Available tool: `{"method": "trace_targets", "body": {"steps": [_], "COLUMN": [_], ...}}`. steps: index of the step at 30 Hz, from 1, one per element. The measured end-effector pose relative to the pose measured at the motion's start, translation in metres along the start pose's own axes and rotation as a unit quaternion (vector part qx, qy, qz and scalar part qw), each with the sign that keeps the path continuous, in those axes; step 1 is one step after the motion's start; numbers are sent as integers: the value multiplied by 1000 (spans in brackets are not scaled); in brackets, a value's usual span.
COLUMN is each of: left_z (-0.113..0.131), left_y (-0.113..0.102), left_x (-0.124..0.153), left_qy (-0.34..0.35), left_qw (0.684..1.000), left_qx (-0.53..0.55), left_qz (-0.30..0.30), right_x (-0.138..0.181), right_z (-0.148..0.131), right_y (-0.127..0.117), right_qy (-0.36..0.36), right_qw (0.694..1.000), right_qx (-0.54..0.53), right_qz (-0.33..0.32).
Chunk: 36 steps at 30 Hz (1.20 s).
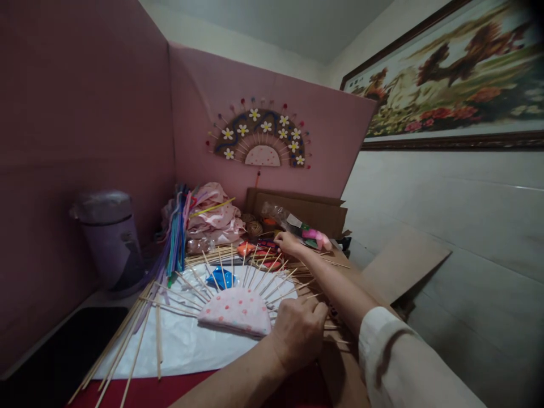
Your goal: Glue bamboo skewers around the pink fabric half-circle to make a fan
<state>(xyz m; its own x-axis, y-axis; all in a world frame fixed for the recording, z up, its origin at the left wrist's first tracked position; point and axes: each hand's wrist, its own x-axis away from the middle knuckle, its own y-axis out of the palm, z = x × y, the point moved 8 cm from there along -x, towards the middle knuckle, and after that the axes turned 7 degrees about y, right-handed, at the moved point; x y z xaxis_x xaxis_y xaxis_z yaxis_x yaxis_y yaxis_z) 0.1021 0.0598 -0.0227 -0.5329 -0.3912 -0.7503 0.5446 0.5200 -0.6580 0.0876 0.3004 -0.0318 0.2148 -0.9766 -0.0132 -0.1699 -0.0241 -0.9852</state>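
Observation:
A half-round pad of pink dotted fabric (236, 310) lies on a white sheet (182, 345), with thin wooden sticks (255, 272) fanning out from its curved edge. My left hand (300, 334) is closed in a fist at the pad's right end, over the sticks there. What it grips is hidden behind the fingers. Farther back, my right hand (289, 243) reaches into the pile behind the fan, its fingers drawn together. Whatever is between those fingertips is too small to tell. Orange-handled scissors (245, 249) lie just left of it, and a blue packet (221, 278) rests among the sticks.
Loose sticks (127, 345) jut over the front left edge. A purple lidded container (111, 238) stands at left, beside coloured pipe cleaners (178, 232) and crumpled pink fabric (216, 218). Cardboard (306, 212) leans behind. A flower-decorated fan (263, 139) hangs on the pink panel.

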Motion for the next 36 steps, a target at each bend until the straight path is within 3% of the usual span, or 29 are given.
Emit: {"method": "trace_targets", "body": {"steps": [9,23,29,36], "left_z": [-2,-2,-3,-3], "left_y": [-1,0,3,3], "left_x": [-1,0,0,0], "left_qy": [-4,-2,-13,-9], "left_qw": [1000,1000,1000,1000], "left_qx": [6,-8,-16,-12], "left_qz": [10,9,-15,-6], "right_x": [19,32,34,29], "right_z": [30,12,20,44], "right_y": [-14,16,2,-22], "right_qy": [-76,-311,-303,-203], "right_qw": [994,923,926,960], "right_qx": [76,226,224,177], "right_qz": [4,9,37,74]}}
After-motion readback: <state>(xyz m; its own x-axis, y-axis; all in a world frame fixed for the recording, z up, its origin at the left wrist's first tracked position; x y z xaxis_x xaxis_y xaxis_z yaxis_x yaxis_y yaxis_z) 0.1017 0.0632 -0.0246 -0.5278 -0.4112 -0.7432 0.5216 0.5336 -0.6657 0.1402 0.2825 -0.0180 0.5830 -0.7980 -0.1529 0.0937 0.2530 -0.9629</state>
